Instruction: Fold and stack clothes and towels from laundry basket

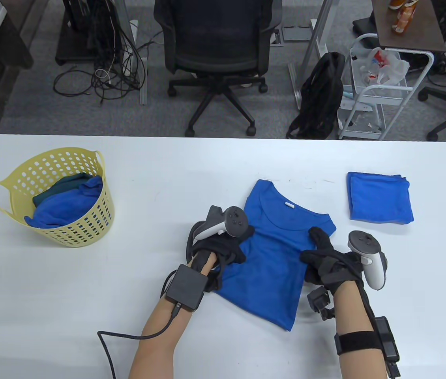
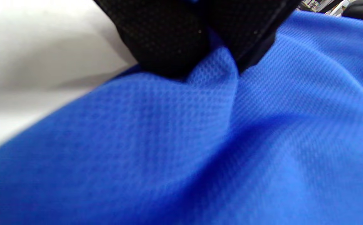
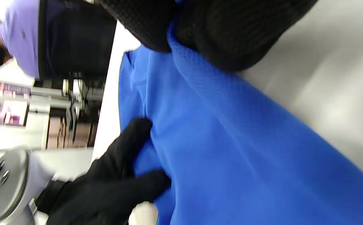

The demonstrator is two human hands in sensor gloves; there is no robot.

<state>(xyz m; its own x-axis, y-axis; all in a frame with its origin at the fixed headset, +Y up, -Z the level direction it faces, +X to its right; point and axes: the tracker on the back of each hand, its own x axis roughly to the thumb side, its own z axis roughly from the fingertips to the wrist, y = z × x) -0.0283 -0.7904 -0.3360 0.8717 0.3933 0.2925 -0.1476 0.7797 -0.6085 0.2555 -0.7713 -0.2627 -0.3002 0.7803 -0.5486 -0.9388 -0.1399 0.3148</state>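
- Shirt (image 1: 274, 252): blue, lying on the table (image 1: 89, 300) near its front edge, sides already folded inward into a long panel, collar toward the far side.
- Left hand (image 1: 223, 244): at the shirt's left edge; the left wrist view shows its fingers (image 2: 168, 40) closed in a pinch on a raised ridge of cloth.
- Right hand (image 1: 325, 260): at the shirt's right edge; the right wrist view shows its fingers (image 3: 231, 34) pinching a fold of the fabric.
- Towel (image 1: 379, 197): folded, blue, on the table well to the right of the shirt, apart from it.
- Basket (image 1: 55, 197): yellow, at the table's left, with blue and dark green laundry inside.
- Risk, uneven lift: should one hand rise ahead of the other, the panel would likely skew and the fold come out crooked.
- Risk, shallow pinch: each hand appears to hold only a small ridge, so lower layers may stay behind and the tucked sides could fall open.
- Risk, slippery knit: the thin mesh fabric may slide from the gloves mid-fold.
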